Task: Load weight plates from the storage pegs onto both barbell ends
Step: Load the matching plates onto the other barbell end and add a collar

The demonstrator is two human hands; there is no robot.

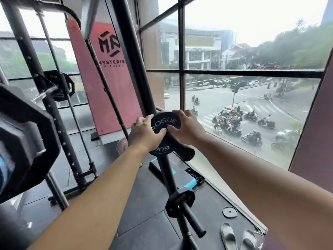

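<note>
The person is lifting a small black Rogue plate (164, 122) off an upper peg of the storage tree (168, 174), where it seems to be still sitting. Both hands are grasping it: the left hand (144, 131) is wrapping its left rim, the right hand (185, 127) is hooking over its right rim, and both thumbs are pressing on its face. Next, I reckon, it is needing a straight pull along the peg, then a turn left toward the rack (54, 112). The window (252, 73) is sitting close on the right. A lower peg (195, 222) carrying a hexagonal plate (180, 202) is jutting out beneath the arms. Sandals (228, 235) and a loose disc (229, 212) are lying on the floor.
</note>
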